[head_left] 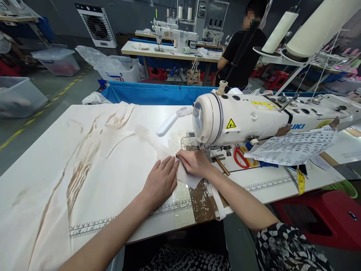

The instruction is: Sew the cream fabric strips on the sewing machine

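Note:
Cream fabric lies in folds over the left of the white table and reaches to the white sewing machine. My left hand rests flat on the fabric, fingers stretched out, just left of the needle area. Right beside it, my right hand pinches the fabric edge with thumb and forefinger, close in front of the machine's head. A small corner of fabric hangs below the two hands over the brown taped strip. The needle tip is too small to make out.
Red-handled scissors, a wooden-handled tool and a handwritten sheet are right of my right hand. A printed ruler runs along the table's front edge. Thread cones stand behind the machine. A person in black is farther back.

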A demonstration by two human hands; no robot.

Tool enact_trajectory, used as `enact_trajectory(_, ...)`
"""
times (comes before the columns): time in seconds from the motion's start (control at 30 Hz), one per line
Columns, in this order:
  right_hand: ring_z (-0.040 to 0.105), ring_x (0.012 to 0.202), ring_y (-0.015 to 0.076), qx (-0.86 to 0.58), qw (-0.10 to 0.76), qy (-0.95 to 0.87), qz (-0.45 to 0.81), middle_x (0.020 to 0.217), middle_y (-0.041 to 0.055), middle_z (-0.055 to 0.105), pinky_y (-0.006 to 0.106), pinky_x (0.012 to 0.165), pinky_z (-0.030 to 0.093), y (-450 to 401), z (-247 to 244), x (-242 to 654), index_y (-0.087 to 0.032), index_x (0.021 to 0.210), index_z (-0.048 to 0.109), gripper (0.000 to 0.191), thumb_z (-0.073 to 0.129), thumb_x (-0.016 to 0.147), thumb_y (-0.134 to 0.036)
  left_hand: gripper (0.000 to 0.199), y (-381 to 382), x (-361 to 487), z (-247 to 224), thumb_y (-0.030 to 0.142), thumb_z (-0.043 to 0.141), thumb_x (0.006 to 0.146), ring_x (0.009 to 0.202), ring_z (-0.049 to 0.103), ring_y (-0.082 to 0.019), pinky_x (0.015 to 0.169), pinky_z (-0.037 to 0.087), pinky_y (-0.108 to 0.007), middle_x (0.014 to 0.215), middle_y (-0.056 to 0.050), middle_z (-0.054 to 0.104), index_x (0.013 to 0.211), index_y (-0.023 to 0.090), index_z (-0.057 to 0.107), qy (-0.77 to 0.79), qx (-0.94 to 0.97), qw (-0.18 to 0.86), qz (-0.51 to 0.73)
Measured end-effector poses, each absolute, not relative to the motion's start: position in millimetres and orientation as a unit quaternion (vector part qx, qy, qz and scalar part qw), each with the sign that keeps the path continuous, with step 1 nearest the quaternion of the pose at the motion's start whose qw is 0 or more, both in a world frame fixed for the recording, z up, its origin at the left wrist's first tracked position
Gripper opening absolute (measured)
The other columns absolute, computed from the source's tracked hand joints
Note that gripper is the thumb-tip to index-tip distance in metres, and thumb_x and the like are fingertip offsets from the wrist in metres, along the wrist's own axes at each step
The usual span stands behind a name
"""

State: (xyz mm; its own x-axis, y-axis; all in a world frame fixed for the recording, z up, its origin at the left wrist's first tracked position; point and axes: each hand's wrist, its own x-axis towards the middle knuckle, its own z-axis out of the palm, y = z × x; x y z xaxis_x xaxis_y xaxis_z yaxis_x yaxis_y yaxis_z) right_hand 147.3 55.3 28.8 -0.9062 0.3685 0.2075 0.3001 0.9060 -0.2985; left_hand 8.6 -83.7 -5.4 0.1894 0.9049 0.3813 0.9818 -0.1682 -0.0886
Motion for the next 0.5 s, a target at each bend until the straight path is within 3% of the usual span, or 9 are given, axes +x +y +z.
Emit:
enact_trajectory(0.27, 0.065, 0.066, 0.0182, -0.173, 0.126, -0.969, 0.125, 0.079, 0.0046, 0.074, 0.024, 0.053, 0.035, 55, 25, 144, -0.016, 0.105, 0.063, 0.022, 0.042, 0.101, -0.018, 0.047, -83, 9, -4, 0.023, 0.033, 0.097, 0.126, 0.054, -0.033, 0.101, 0.046, -0.049, 0.134, -0.02, 0.06, 0.133, 0.002, 0.056, -0.619, -0.757, 0.171, -0.12)
enact_trajectory(0.43, 0.061, 0.059, 0.0188, -0.171, 0.108, -0.973, 0.109, 0.07, 0.0032, 0.07, 0.026, 0.052, 0.031, 55, 33, 145, -0.017, 0.089, 0.064, 0.017, 0.048, 0.095, -0.015, 0.046, -82, 9, -5, 0.023, 0.034, 0.098, 0.126, 0.055, -0.032, 0.101, 0.046, -0.049, 0.134, -0.019, 0.06, 0.132, 0.004, 0.056, -0.622, -0.755, 0.158, -0.134)
enact_trajectory(0.5, 0.062, 0.06, 0.0185, -0.178, 0.104, -0.973, 0.106, 0.073, 0.0033, 0.071, 0.026, 0.052, 0.031, 54, 36, 148, -0.017, 0.092, 0.064, 0.017, 0.048, 0.095, -0.014, 0.045, -83, 8, -6, 0.022, 0.034, 0.098, 0.126, 0.054, -0.032, 0.103, 0.046, -0.05, 0.134, -0.018, 0.06, 0.132, 0.004, 0.056, -0.625, -0.753, 0.143, -0.145)
